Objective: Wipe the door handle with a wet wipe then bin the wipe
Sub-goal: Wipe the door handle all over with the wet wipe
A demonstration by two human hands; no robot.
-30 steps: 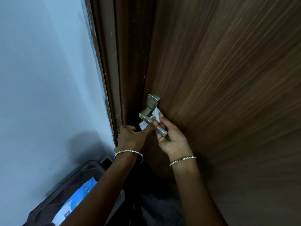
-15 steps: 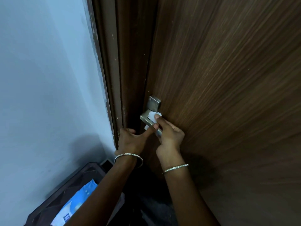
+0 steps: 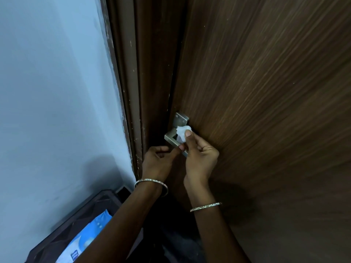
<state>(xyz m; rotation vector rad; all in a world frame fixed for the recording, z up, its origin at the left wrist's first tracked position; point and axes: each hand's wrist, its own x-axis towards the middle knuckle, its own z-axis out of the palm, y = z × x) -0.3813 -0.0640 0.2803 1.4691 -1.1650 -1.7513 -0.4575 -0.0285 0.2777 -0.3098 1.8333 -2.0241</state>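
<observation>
My right hand point(image 3: 201, 158) pinches the wet wipe point(image 3: 182, 132) between thumb and fingertips, pressing it onto the near end of the door handle point(image 3: 171, 136), up by the square plate where the lever meets the door point(image 3: 266, 111); a second ago the wipe sat lower along the lever, so I have worked it up toward the neck, and the outer stretch looks done to me. My left hand point(image 3: 159, 162) is loosely curled just left of the lever, its thumb stretched out to steady the lever's far tip; it grips nothing that I can see. What remains, I judge, is the neck and the plate; then the wipe goes to the bin, which I cannot see here; only a dark crate point(image 3: 79, 221) low on the left, with a blue wipe pack point(image 3: 89, 240) lying in it, against the pale wall point(image 3: 47, 111).
</observation>
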